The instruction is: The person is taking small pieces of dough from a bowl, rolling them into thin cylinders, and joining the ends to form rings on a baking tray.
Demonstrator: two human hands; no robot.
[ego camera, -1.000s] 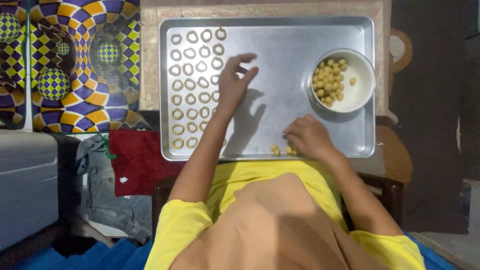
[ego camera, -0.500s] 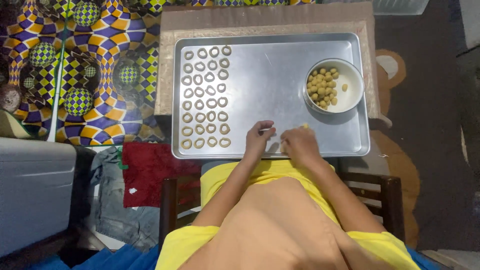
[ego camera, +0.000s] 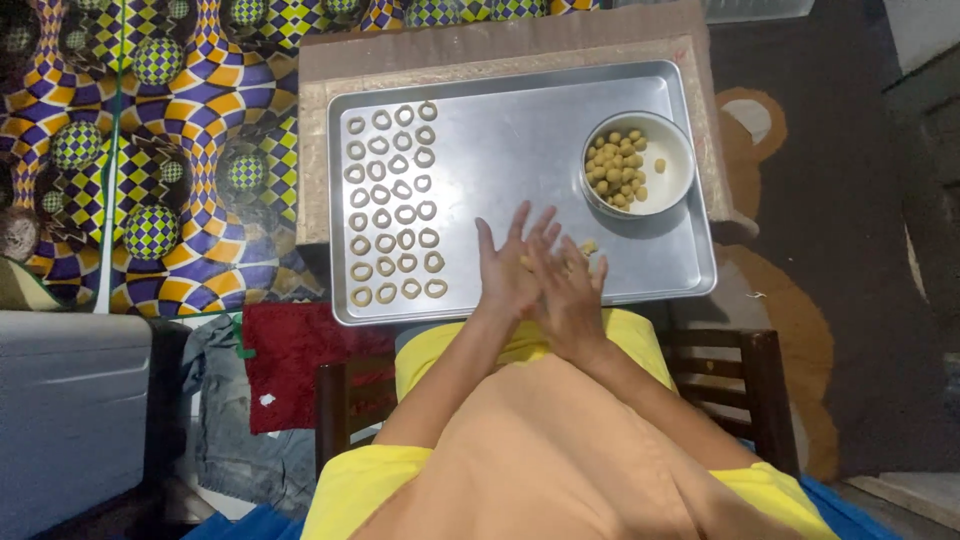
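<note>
- Left hand: centre of the frame, over the lower middle of the tray; palm turned toward the other hand, fingers straight and spread apart, pointing to the top of the frame.
- Right hand: just right of the left hand and overlapping it, palms set together; fingers long and slightly apart. A bit of dough may sit between the palms, but it cannot be made out.
- Dough piece: small pale lump on the tray, just beside the right fingertips, toward the upper right of the hands.
- Tray: large rectangular metal sheet with a raised rim, filling the upper centre of the frame; middle part bare.
- Dough rings: small pale loops in four columns on the left part of the tray, running from its top edge to its bottom edge, each apart from its neighbours; the nearest ones lie just left of the left hand.
- Bowl: round, white inside, standing on the right part of the tray, well apart from the hands.
- Dough balls: yellowish, heaped in the left half of the bowl; one lies alone toward the right.
- Patterned cloth: purple, yellow and green checks, left of the frame.
- Red cloth: lower left, below the tray corner.
- Chair: dark wood, lower right, beside the person's yellow sleeve.
</note>
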